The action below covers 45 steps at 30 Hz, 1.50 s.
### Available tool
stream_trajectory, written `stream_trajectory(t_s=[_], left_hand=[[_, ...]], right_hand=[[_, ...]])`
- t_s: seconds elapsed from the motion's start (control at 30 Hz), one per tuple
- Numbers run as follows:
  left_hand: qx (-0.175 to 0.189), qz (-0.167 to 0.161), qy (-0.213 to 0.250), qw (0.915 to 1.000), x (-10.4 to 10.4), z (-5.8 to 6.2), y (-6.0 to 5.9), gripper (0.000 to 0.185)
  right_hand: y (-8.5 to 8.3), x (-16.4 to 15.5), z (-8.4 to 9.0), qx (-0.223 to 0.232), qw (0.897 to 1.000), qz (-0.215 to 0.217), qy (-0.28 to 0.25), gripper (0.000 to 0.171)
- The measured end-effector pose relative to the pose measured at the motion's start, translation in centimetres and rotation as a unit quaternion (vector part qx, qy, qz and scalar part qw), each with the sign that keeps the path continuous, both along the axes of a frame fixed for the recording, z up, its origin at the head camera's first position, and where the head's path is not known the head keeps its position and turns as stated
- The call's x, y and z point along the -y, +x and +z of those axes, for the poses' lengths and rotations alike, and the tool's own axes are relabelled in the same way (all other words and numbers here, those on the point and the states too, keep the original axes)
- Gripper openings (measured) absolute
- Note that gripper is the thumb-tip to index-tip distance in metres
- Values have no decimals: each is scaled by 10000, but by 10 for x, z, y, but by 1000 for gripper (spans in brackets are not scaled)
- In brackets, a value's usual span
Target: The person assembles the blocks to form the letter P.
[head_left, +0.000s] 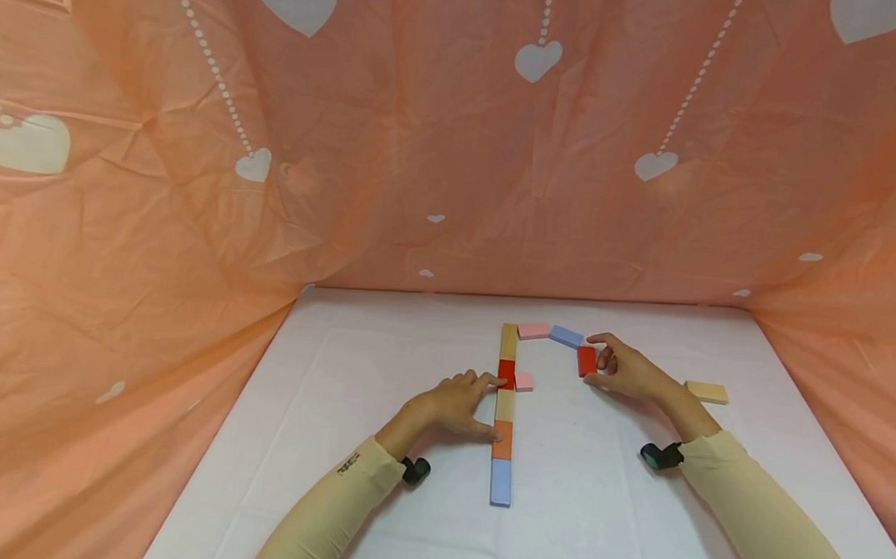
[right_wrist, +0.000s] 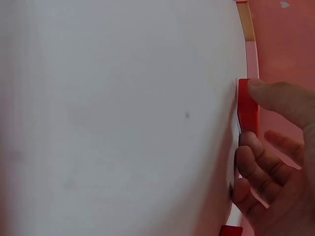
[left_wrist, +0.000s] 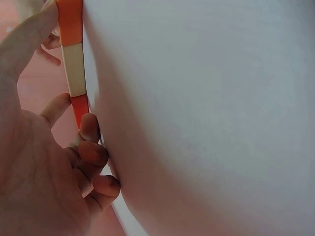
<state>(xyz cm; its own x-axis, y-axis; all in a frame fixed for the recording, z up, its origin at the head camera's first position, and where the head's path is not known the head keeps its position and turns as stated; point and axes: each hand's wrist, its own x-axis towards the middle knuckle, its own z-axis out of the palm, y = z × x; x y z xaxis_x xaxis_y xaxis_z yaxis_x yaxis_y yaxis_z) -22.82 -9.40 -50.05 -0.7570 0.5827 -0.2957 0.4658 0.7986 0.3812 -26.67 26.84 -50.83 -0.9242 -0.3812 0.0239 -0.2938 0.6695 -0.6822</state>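
White table (head_left: 379, 477) — left hand (head_left: 450, 409) steadies column (head_left: 504, 415) | right hand (head_left: 627, 372) pinches red block (head_left: 586, 361)

Right hand (head_left: 627, 372) pinches red block (head_left: 586, 361); left hand (head_left: 453, 405) steadies block column (head_left: 504, 415).

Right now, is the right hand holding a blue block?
No, the right hand pinches a red block; the blue block lies just beyond it.
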Motion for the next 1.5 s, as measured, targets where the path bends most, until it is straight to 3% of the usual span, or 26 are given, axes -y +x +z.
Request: stream_trajectory(t_s=[0.23,0.4,0.97,1.5], left_hand=[[-47,-59,5,10000,1,4,1,96],[-37,-54,21,10000,1,6,2,95],[-47,-22,-46,10000,0,6,1,97],[-139,-110,-54,9998,0,4,0,96]], right_hand=[[12,6,2,-566,9979,28,-323,53],[21,18,7,-699,9972,68,-241,44],[31,65,0,-174,9976,598,-298,45],[28,93,-4,-63,9991,418,-40,42]])
